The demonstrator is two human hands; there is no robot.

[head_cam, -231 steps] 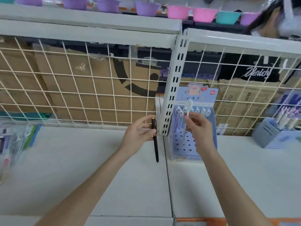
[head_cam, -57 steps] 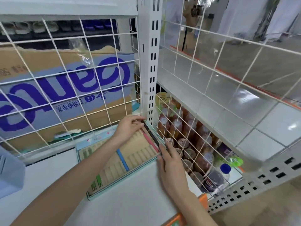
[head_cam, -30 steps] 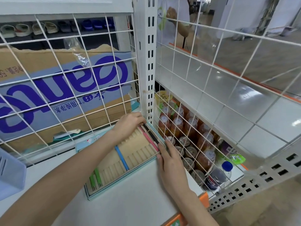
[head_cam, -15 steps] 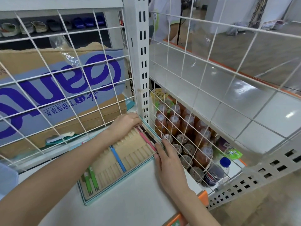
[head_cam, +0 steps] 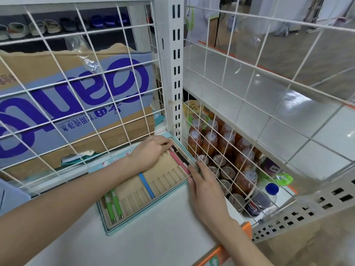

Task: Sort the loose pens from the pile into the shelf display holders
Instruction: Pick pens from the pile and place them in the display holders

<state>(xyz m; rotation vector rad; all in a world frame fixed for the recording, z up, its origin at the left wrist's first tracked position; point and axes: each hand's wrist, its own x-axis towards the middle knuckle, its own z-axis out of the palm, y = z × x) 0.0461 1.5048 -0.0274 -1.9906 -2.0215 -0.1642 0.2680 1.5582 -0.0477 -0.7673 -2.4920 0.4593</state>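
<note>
Five pens are lying in the slotted tray (head_cam: 134,191): two green, one blue, one pink, one black pen (head_cam: 180,156), running diagonally along the right edge. Left hand (head_cam: 151,153) is pinching its far end; right hand (head_cam: 204,186), fingers straight, is pressing its near end.

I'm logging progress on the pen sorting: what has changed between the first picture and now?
The black pen has gone from the left hand's grip in the air into the rightmost slot of the slotted tray, beside the pink pen. The right hand left the upright blue holder and now rests at the tray's right edge. Over the last two seconds, both hands stayed put.
</note>
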